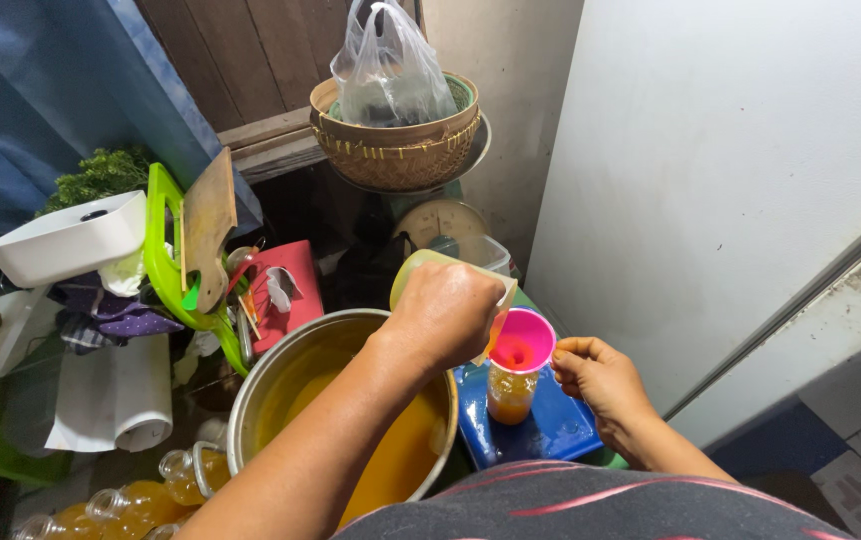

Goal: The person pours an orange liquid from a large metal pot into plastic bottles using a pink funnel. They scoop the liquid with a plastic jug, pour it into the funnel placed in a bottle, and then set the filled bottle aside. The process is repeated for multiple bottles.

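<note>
My left hand (445,315) grips a pale yellow-green plastic jug (412,270), tilted so orange liquid runs from its spout into a pink funnel (523,342). The funnel sits in the mouth of a small clear bottle (510,393), partly filled with orange liquid, standing on a blue tray (560,425). My right hand (600,380) pinches the funnel's rim at its right side, steadying it. Left of the tray is a large metal pot (280,375) holding orange liquid, under my left forearm.
Several filled bottles (130,500) lie at the lower left. Behind the pot are a red box (285,290), a green rack with a wooden board (205,225), a white tub (70,235) and a woven basket with a plastic bag (395,130). A white wall panel (730,180) stands right.
</note>
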